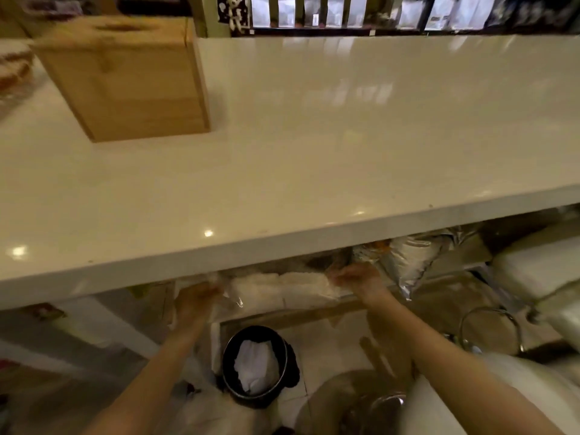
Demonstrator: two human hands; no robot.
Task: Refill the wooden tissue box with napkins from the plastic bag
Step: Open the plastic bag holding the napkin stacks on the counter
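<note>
While the wooden tissue box [125, 80] stands on the far left of the white counter [314, 152], its top slot showing no napkins, the plastic bag [276, 290] of white napkins sits on a shelf just under the counter's near edge, between the two hands. At the bag's left end the left hand [196, 301] touches the clear plastic, its fingers seeming to curl round a fold, though motion blur keeps the hold from being certain. At the bag's right end the right hand [357, 277] reaches in with the fingers spread fairly flat against the plastic; whether they pinch it cannot be told. Both bare forearms stretch up from the bottom of the view. Just right of the bag, a silvery foil pouch [411, 262] leans on the same shelf, and pale bulky packs [539, 268] lie farther right. Below the bag, on the floor, a black bin [257, 365] holds crumpled white paper. Dark shelves with packets [408, 11] run behind the counter.
</note>
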